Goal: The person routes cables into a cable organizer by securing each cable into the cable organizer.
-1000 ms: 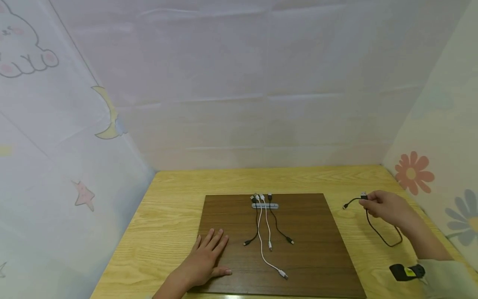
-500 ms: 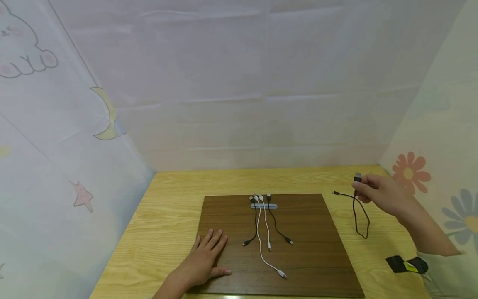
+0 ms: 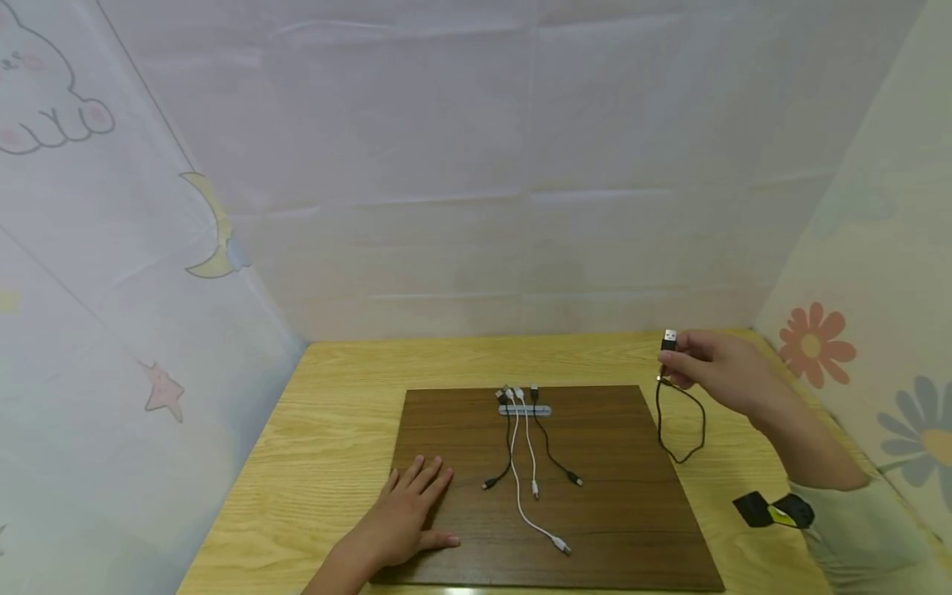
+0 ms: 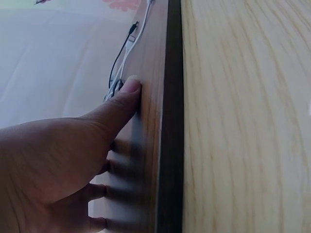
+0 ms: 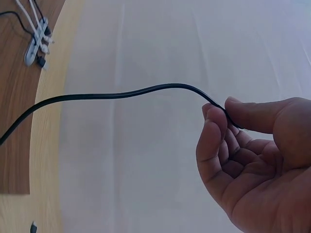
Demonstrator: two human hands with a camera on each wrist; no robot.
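Note:
My right hand (image 3: 717,368) pinches a black USB cable (image 3: 703,421) between thumb and fingers, just below its upright USB plug (image 3: 669,340). The cable hangs in a loop over the board's right edge. In the right wrist view the black cable (image 5: 121,94) runs left from the fingertips; the plug is hidden there. Flat on the brown board (image 3: 625,496) rests my left hand (image 3: 405,516), fingers spread. A pale cable clip (image 3: 546,410) lies near the board's far edge. Two white cables (image 3: 518,487) and two black cables (image 3: 546,442) run from it toward me.
The board lies on a light wooden table (image 3: 320,413). Fabric walls (image 3: 521,207) with printed shapes stand at the back and both sides. A black strap-like device (image 3: 773,511) sits beside the right sleeve (image 3: 863,529).
My right hand has moved left and up with the black cable, lifting it off the table and bringing its plug upright. My left hand has stayed in place on the board.

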